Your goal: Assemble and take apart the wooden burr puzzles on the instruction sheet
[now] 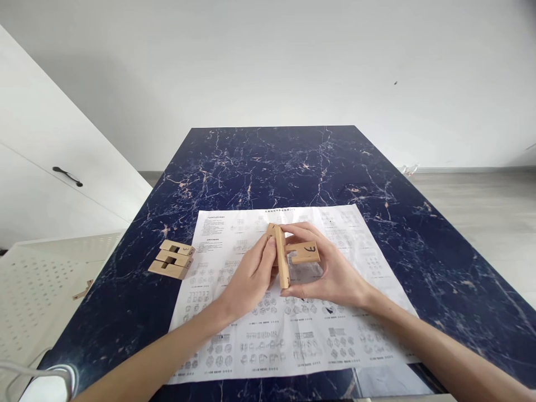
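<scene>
Over the sheet, both hands hold several notched wooden puzzle pieces fitted together. My left hand point(256, 274) is closed around their left side, thumb pressed on the wood. My right hand point(335, 271) grips an upright wooden puzzle piece point(283, 262) between its fingertips at the top and its thumb at the bottom. A crosswise wooden puzzle piece marked with a handwritten number point(307, 252) sticks out to the right, inside the curve of the right hand. The parts behind my left fingers are hidden. Beneath lies a printed instruction sheet point(259, 357) with small diagrams.
Two notched wooden puzzle pieces point(171, 258) lie side by side at the sheet's left edge. The dark blue marbled table point(268, 167) reaches back toward a white wall. A white cabinet point(75, 134) stands at left, and a pale perforated surface point(37, 285) lies below it.
</scene>
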Motion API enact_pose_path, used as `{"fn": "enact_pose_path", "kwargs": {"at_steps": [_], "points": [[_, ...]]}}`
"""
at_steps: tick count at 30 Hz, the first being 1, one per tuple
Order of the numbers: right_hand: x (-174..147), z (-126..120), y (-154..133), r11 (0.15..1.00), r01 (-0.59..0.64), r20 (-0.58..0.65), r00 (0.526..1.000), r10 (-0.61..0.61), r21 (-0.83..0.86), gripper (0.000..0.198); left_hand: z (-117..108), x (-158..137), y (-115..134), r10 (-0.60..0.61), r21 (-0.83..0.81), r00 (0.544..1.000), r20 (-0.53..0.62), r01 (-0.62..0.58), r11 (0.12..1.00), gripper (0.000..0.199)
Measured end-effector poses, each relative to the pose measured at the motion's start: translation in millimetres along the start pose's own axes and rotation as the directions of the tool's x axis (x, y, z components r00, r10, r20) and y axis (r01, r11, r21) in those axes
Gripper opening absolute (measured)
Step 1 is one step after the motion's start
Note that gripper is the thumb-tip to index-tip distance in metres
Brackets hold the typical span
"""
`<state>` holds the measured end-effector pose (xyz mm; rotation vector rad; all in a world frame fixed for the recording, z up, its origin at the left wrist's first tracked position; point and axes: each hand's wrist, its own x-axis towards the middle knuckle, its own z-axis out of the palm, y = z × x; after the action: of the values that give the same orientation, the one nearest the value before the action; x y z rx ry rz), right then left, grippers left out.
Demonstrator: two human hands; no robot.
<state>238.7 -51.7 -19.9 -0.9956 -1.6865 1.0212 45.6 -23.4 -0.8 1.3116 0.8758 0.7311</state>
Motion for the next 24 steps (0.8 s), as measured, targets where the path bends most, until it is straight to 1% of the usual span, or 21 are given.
{"fn": "enact_pose_path", "kwargs": {"at_steps": [3,5,7,8,10,12,13,15,17,19,21,24], "points": [[0,0,-1,1.000,0.007,-0.014,1.000,-0.007,-0.017,0.091,-1,0,2,-0.077,-0.076,0.997,0.028,0.079,0.994,0.038],[0,0,0,1.000,0.011,-0.027,1.000,-0.011,-0.029,0.094,-3,1,3,-0.103,-0.096,0.994,0.025,0.105,0.990,0.039],[1,-1,2,0.998,0.017,-0.028,0.999,-0.019,-0.062,0.100,-8,4,5,-0.095,-0.106,0.995,-0.021,0.092,0.990,0.040],[1,0,4,0.995,0.023,-0.024,0.999,-0.026,-0.101,0.100,-12,7,5,-0.074,-0.121,0.996,-0.058,0.067,0.990,0.040],[2,1,9,0.972,0.052,-0.004,0.999,-0.054,-0.230,0.088,-20,13,5,-0.013,-0.169,0.990,-0.141,-0.011,0.986,0.042],[3,4,14,0.919,0.107,0.037,0.994,-0.100,-0.380,0.071,-27,20,2,0.042,-0.217,0.977,-0.211,-0.088,0.972,0.045],[4,5,17,0.887,0.136,0.066,0.991,-0.120,-0.442,0.066,-30,23,0,0.054,-0.235,0.970,-0.236,-0.111,0.966,0.046],[6,9,21,0.829,0.190,0.128,0.981,-0.144,-0.526,0.063,-33,28,-4,0.055,-0.262,0.961,-0.270,-0.128,0.957,0.046],[7,11,23,0.789,0.213,0.166,0.976,-0.142,-0.576,0.060,-33,30,-8,0.045,-0.281,0.957,-0.286,-0.129,0.951,0.045],[8,11,22,0.762,0.206,0.166,0.978,-0.130,-0.614,0.054,-32,30,-9,0.037,-0.288,0.958,-0.285,-0.123,0.950,0.045],[8,10,20,0.743,0.175,0.138,0.984,-0.112,-0.646,0.045,-31,29,-8,0.040,-0.280,0.960,-0.277,-0.120,0.952,0.045],[7,6,19,0.754,0.115,0.082,0.993,-0.081,-0.647,0.029,-31,27,-5,0.052,-0.259,0.968,-0.246,-0.118,0.959,0.042]]}}
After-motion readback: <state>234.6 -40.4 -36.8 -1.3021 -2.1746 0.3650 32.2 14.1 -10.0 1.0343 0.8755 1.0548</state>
